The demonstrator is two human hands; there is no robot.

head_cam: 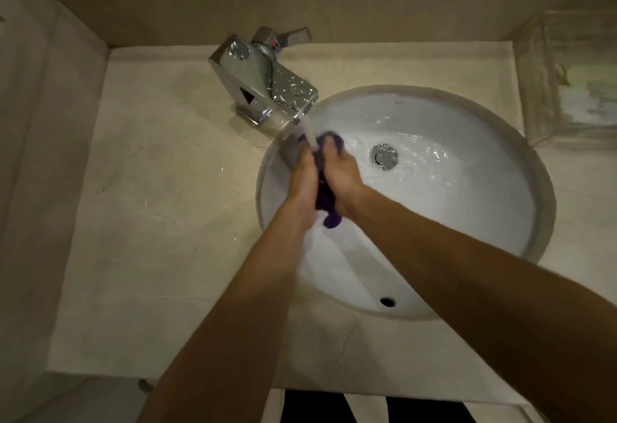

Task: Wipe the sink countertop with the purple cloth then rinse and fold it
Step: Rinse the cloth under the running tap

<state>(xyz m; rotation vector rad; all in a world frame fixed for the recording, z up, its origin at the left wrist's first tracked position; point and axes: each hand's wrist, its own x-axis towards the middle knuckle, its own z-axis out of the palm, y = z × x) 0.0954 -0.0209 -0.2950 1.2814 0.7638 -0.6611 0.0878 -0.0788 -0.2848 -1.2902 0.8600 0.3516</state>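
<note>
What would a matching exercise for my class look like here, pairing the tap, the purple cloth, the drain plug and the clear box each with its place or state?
Column one:
1. tap
2. purple cloth
3. drain plug
4. clear box

Column two:
A. at the bottom of the white basin
B. running, on the countertop left of the basin
C. on the countertop in the far right corner
D. bunched between the left hand and right hand under the stream

Pairs: 1-B, 2-D, 3-A, 4-C
</note>
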